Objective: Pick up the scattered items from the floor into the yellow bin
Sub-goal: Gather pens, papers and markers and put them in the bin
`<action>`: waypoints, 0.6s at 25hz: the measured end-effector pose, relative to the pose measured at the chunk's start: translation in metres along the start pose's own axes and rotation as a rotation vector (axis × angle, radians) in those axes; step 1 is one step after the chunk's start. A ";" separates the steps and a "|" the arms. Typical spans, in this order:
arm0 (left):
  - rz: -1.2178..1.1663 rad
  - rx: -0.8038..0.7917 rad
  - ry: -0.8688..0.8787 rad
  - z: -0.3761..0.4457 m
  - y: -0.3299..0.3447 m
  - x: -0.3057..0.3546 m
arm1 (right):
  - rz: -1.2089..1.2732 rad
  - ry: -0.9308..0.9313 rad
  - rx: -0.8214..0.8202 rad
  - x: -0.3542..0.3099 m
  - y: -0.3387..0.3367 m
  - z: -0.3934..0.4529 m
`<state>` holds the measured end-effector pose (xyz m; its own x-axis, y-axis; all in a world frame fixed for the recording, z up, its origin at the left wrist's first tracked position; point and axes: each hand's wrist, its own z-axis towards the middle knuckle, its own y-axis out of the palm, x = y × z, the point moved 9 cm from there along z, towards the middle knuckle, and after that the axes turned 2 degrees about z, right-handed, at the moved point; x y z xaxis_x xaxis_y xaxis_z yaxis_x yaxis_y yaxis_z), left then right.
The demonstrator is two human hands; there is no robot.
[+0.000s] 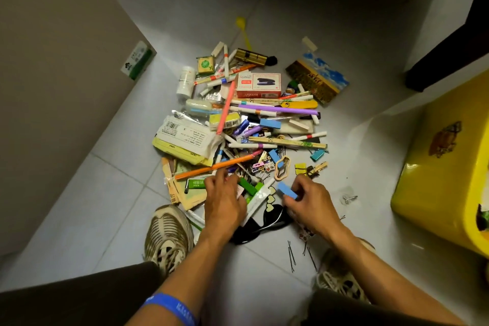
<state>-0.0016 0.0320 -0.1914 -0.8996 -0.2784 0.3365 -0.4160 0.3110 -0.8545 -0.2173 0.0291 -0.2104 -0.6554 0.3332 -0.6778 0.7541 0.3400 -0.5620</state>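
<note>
A pile of scattered items (248,124) covers the tiled floor: pens, markers, a stapler box (258,85), paper packets, clips, a postcard (317,79). The yellow bin (444,167) stands at the right edge. My right hand (311,201) pinches a small blue block (287,190) at the near edge of the pile. My left hand (225,200) lies palm down on the pile, fingers curled around small items beside a green block (247,186); what it grips is hidden.
A wall runs along the left with a green-and-white box (137,61) at its foot. Dark furniture (449,42) stands at the back right. My two shoes (168,235) flank the near end of the pile. Hairpins (292,257) and a black headband (262,227) lie close to me.
</note>
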 end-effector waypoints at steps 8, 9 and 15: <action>-0.015 -0.044 -0.098 0.003 -0.009 -0.021 | 0.871 0.354 -0.237 -0.003 0.022 -0.024; -0.101 -0.043 -0.149 0.003 -0.011 -0.022 | 0.741 0.285 -0.226 -0.009 0.021 -0.023; -1.179 -0.083 -0.614 -0.006 -0.001 -0.053 | -0.453 -0.589 -0.307 -0.072 0.066 -0.022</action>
<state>0.0460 0.0518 -0.2065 0.1987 -0.7725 0.6032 -0.9257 -0.3500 -0.1433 -0.1214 0.0466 -0.1885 -0.6999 -0.3847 -0.6018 0.3181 0.5865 -0.7449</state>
